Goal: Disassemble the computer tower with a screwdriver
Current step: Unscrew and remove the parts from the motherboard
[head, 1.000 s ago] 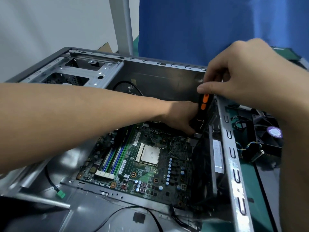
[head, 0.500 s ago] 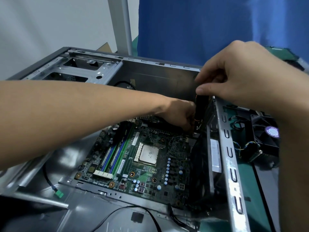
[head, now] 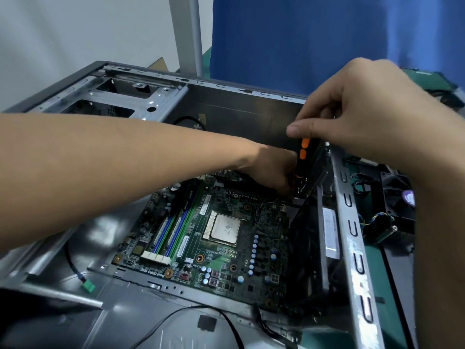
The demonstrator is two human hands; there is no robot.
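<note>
The computer tower [head: 241, 114] lies open on its side, with the green motherboard [head: 226, 258] inside. A black screwdriver [head: 300, 159] with orange marks stands nearly upright at the board's far right corner. My right hand [head: 364, 117] grips the top of its handle with thumb and fingers. My left hand [head: 271, 170] reaches across the case, its fingers curled at the screwdriver's lower end. The tip and the screw are hidden behind that hand.
A bare CPU [head: 225, 229] sits mid-board, memory slots [head: 171, 230] to its left. The metal drive cage [head: 120, 96] is at far left. A loose cable with a green plug [head: 88, 287] lies near left. A fan [head: 397, 197] rests outside the case's right rail [head: 352, 238].
The orange marks on the handle turned out of sight and are back in view now, so the screwdriver has rotated under my right hand. My left hand stayed at its base.
</note>
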